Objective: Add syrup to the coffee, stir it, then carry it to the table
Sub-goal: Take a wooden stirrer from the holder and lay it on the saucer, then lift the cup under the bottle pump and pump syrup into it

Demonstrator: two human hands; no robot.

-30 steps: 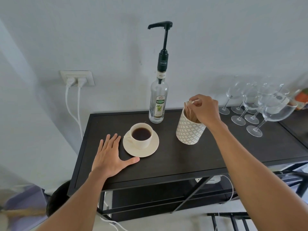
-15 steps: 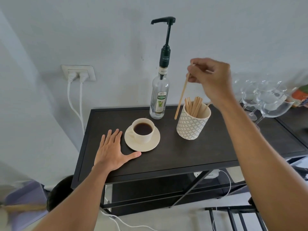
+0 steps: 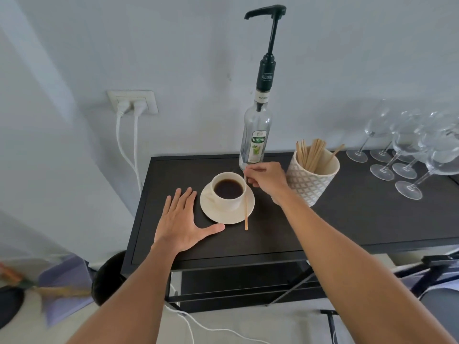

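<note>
**Stir stick held at the saucer's edge, coffee cup between the hands**

Right hand [image 3: 267, 181] closed, fingers pinching the top end of a wooden stir stick [image 3: 246, 209]. Stick running down past the right side of the cup, across the rim of the saucer, lower tip reaching the dark surface [image 3: 347, 219] just in front of the saucer. Not dipped in the coffee. Left hand [image 3: 183, 219] open and flat on the surface, palm down, fingers spread, thumb stretched toward the saucer and nearly touching its front edge; holding nothing.

Between the two hands: white cup [image 3: 228, 191] filled with black coffee, standing upright in the middle of a cream saucer [image 3: 218, 213]. Handle not clearly visible.

Just behind the right hand: clear glass syrup bottle [image 3: 255, 142] with a green label, upright near the back edge of the surface, close behind the cup. Tall black pump [image 3: 269, 45] on its neck, spout pointing left. Bottle looking nearly empty.

To the right of the hand: white patterned pot [image 3: 311, 180] holding a bundle of more wooden sticks [image 3: 311, 155], leaning in various directions. Farther right, well apart from the cup: a cluster of stemmed wine glasses [image 3: 409, 155] along the back right of the surface.

On the wall to the left: a double socket [image 3: 133, 101] with two white plugs, cables [image 3: 126, 145] hanging down beside the surface. Below: a lower shelf [image 3: 236, 279] of the same dark frame.
</note>
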